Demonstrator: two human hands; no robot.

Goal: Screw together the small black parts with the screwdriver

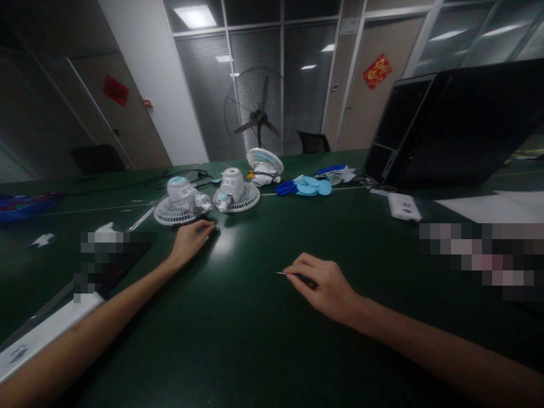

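Note:
My left hand (pixel 190 241) reaches forward on the dark green table (pixel 255 340), fingers curled on a small dark object I cannot make out, just in front of a small white fan (pixel 181 201) lying face down. My right hand (pixel 325 286) rests on the table nearer to me, pinched shut on a thin screwdriver (pixel 284 274) whose metal tip points left. A second white fan (pixel 235 192) lies next to the first, and a third (pixel 264 165) stands behind them.
Light blue fan blades (pixel 312 187) and blue gloves (pixel 285 187) lie past the fans. A white device (pixel 404 207) and papers (pixel 488 207) sit at right near a large black case (pixel 459 130). A big floor fan (pixel 258 110) stands beyond the table.

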